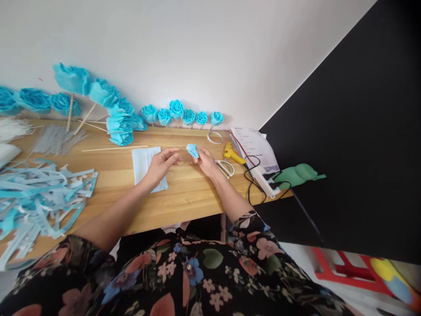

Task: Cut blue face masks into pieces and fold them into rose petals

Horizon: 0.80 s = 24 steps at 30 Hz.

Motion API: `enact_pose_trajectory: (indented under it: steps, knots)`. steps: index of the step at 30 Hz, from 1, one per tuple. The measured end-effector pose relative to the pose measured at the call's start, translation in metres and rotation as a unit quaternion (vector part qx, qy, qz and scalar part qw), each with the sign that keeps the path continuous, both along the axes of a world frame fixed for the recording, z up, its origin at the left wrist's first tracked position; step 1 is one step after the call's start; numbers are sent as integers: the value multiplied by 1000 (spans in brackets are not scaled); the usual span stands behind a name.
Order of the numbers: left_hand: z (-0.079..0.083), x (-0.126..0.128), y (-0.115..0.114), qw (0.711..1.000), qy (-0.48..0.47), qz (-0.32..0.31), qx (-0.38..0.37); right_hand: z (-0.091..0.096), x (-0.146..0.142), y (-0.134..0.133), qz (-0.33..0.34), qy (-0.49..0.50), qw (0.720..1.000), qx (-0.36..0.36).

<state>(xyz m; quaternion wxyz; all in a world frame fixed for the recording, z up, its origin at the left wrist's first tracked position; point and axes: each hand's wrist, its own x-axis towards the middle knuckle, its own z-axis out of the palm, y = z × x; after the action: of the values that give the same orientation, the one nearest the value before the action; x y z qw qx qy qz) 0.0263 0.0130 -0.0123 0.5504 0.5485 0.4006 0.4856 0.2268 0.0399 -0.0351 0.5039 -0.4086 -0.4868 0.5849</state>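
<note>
My right hand (pixel 206 161) pinches a small folded piece of light-blue fabric (pixel 192 150) above the wooden table. Just left of it, my left hand (pixel 162 165) is held with curved fingers, thumb apart, and nothing visible in it. Below my left hand and wrist lies a flat pale-blue fabric sheet (pixel 140 159), partly hidden by them. White-handled scissors (pixel 226 168) rest beside my right wrist, their blades mostly covered. A thin wooden stick (pixel 113 149) lies behind the sheet.
Blue fabric flowers (pixel 176 109) on sticks line the wall. Cut blue and white strips (pixel 42 197) pile up at left, near grey wires (pixel 57 139). To the right are a tape ring (pixel 215 138), a yellow glue gun (pixel 233 153), a white power strip (pixel 265 181) with black cables, and papers (pixel 255 147).
</note>
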Motion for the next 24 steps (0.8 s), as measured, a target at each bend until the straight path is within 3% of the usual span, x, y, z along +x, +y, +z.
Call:
enact_pose_trajectory:
  steps: [6,12,19,24]
  knots:
    - [6,0,-2,999,20,-20,25,-2,1,-3,34,-60,997,17]
    - [4,1,-2,999,41,-29,9,9,-4,-9,66,-112,991,40]
    - [-4,-1,3,997,68,7,25,10,-8,-13,57,-142,986,64]
    - [-7,0,2,990,111,33,76,12,-8,-13,52,-231,965,109]
